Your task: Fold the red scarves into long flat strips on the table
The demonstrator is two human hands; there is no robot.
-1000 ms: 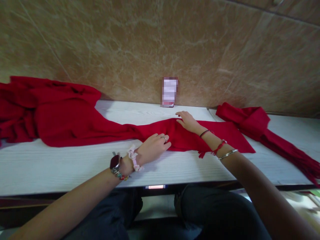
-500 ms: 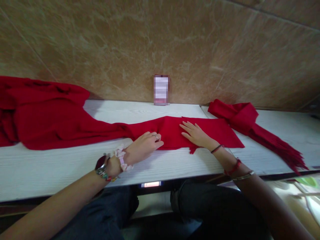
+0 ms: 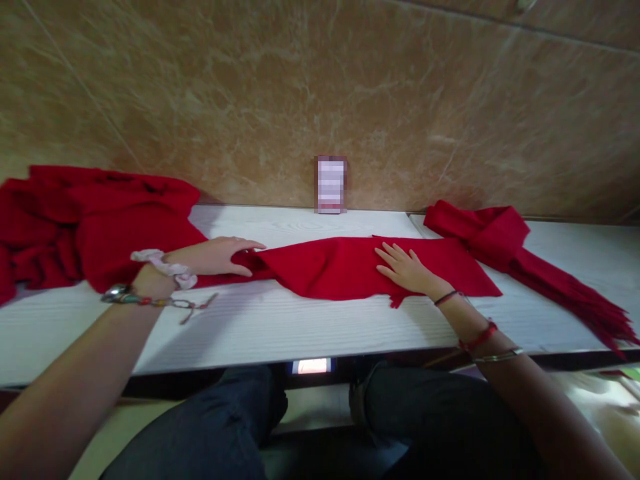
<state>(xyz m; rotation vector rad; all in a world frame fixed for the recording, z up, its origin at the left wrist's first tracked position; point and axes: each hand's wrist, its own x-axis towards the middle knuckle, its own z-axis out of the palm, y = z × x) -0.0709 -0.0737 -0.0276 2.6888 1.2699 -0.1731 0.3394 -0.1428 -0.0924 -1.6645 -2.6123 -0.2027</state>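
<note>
A long red scarf [image 3: 320, 267] lies across the white tabletop, flat in the middle and bunched into a narrow neck on the left. Over that neck is my left hand [image 3: 215, 257], its thumb and fingers apart on either side of the gathered cloth. My right hand [image 3: 403, 267] rests flat with fingers spread on the smooth part of the red fabric. A small tuft of fringe peeks out below it. To the right, a folded red length with a fringed end [image 3: 493, 237] lies at an angle.
A heap of crumpled red cloth [image 3: 125, 227] covers the table's left end. A phone with a blurred screen [image 3: 331, 185] leans against the brown marbled wall [image 3: 280, 87]. A lit screen [image 3: 313, 366] shows under the front edge of the white table [image 3: 310, 327].
My left hand has moved left along the scarf, from a closed grip to parted fingers. The cloth at left is more crumpled. My right hand stays flat on the same spot.
</note>
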